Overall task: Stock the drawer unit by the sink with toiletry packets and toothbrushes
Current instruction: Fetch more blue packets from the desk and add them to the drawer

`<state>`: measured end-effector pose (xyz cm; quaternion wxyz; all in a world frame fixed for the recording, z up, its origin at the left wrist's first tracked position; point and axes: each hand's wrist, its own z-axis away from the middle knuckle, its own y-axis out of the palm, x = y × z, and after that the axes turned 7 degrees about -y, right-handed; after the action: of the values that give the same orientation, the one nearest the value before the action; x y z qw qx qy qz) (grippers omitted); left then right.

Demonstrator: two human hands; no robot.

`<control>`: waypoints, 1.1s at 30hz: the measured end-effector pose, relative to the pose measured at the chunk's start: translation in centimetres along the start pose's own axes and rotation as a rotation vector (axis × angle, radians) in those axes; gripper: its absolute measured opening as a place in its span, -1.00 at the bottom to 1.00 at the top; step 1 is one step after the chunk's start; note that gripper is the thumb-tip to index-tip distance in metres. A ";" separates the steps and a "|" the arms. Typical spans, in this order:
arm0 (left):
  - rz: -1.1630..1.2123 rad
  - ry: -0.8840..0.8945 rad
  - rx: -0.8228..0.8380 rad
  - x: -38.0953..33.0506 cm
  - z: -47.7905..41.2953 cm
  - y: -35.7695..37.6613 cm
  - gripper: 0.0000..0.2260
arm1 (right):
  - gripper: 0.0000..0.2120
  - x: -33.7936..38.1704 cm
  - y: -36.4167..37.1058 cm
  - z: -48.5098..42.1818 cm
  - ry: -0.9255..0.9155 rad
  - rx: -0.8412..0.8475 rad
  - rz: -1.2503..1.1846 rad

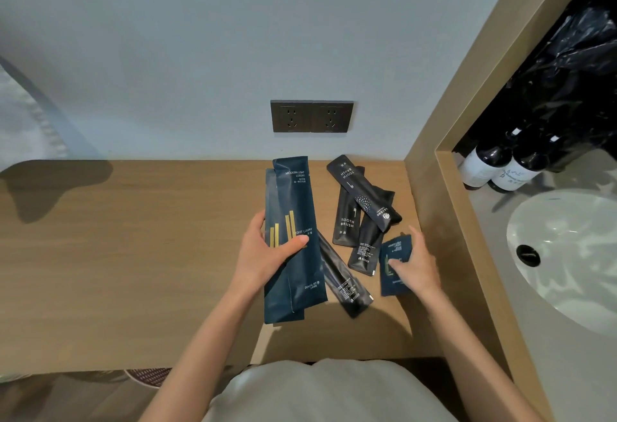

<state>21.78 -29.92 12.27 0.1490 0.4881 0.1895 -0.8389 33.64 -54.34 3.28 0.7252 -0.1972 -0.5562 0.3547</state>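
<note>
The left hand (pixel 267 251) is gripping two long navy dental-kit packets (pixel 293 241) with gold bars, thumb across the front, above the wooden counter (pixel 133 254); the right hand (pixel 415 263) is pinching a small navy packet (pixel 394 268). Black toothbrush sachets (pixel 360 208) are lying overlapped between them.

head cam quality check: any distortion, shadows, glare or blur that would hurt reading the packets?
Head view: wide-angle bending curves the counter edge and sink surround. The person's shadow falls on the near counter; another sits far left. Bright reflections in the sink basin. Large print on the dental kit packets is legible, fine print soft; right hand slightly blurred.
</note>
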 end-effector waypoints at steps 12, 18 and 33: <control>0.027 0.034 -0.090 -1.5 3.6 1.9 -0.49 | -0.75 8.3 -8.9 5.1 -0.111 0.244 -0.789; 0.106 0.050 -0.119 -0.4 7.7 1.6 -0.51 | -0.73 9.5 -7.7 9.4 -0.099 0.632 -0.809; 0.134 0.131 -0.033 5.9 20.3 0.1 -0.65 | -0.80 2.2 -3.9 25.6 -0.102 0.612 -0.705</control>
<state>3.50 -39.80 16.31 0.2002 0.5508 0.1798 -0.7901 10.88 -58.13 15.17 0.7981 0.2442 -0.4941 0.2436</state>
